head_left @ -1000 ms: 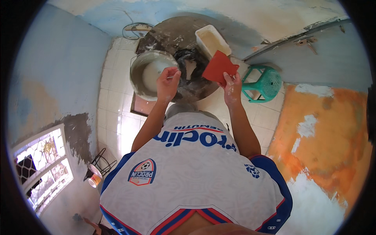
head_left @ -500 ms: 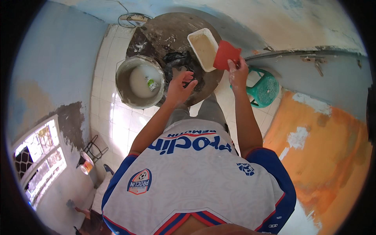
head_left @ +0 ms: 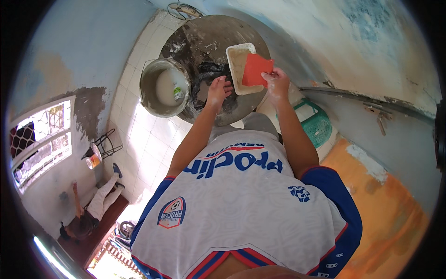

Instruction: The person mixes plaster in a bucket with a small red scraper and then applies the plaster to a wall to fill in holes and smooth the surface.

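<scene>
My right hand (head_left: 276,86) grips a flat red sheet (head_left: 254,67), held over the right part of a white rectangular tray (head_left: 237,53) containing beige material. To the left of the tray, my left hand (head_left: 218,93) is empty, fingers bent and apart, above the dark, smeared round tabletop (head_left: 234,32). Just beyond it lies a crumpled black thing (head_left: 209,67). A bucket (head_left: 148,88) at the table's left holds cloudy pale liquid and a small bottle with a green label (head_left: 178,91).
A green plastic stool (head_left: 316,125) is at right, beside the wall. At lower left, another person (head_left: 83,216) faces the wall near a barred window (head_left: 42,130), a dark metal frame (head_left: 109,142) and a small pail (head_left: 93,156). An orange painted patch (head_left: 381,214) is at lower right.
The view has shifted, showing more of the other person. Since half a second ago, the red sheet has moved left over the tray. My left hand has shifted slightly toward the tray.
</scene>
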A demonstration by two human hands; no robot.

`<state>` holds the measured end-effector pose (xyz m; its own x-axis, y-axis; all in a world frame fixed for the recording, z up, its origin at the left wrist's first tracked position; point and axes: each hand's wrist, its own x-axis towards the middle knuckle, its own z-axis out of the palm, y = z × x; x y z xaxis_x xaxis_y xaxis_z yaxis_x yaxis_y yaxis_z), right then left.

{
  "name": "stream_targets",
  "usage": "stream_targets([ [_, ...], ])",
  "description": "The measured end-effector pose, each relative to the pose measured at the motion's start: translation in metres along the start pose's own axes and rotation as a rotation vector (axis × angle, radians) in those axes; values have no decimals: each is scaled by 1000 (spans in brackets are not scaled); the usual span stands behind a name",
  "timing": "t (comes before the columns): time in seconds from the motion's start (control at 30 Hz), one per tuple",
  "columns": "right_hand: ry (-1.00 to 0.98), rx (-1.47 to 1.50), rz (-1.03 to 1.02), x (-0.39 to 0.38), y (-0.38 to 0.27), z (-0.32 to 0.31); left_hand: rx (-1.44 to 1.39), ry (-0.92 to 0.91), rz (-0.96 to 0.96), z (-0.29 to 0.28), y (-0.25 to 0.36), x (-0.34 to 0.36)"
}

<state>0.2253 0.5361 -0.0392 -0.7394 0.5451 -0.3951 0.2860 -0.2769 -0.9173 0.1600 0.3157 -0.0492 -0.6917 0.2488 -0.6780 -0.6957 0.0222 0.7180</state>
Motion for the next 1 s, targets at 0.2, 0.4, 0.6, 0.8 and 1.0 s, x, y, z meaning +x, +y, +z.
stream_targets([
  [0.2,-46,407,269,20,-9,-37,-90,34,-48,2,-30,42],
  [0.4,-225,599,420,45,38,-39,-26,129,-25,11,-47,58],
  [0.6,-291,766,441,49,50,-36,250,322,133,21,-61,68],
  [0.8,-274,809,438,51,60,-39,469,324,226,39,-48,66],
  [1.0,-269,782,482,69,58,-70,146,331,270,92,-68,55],
])
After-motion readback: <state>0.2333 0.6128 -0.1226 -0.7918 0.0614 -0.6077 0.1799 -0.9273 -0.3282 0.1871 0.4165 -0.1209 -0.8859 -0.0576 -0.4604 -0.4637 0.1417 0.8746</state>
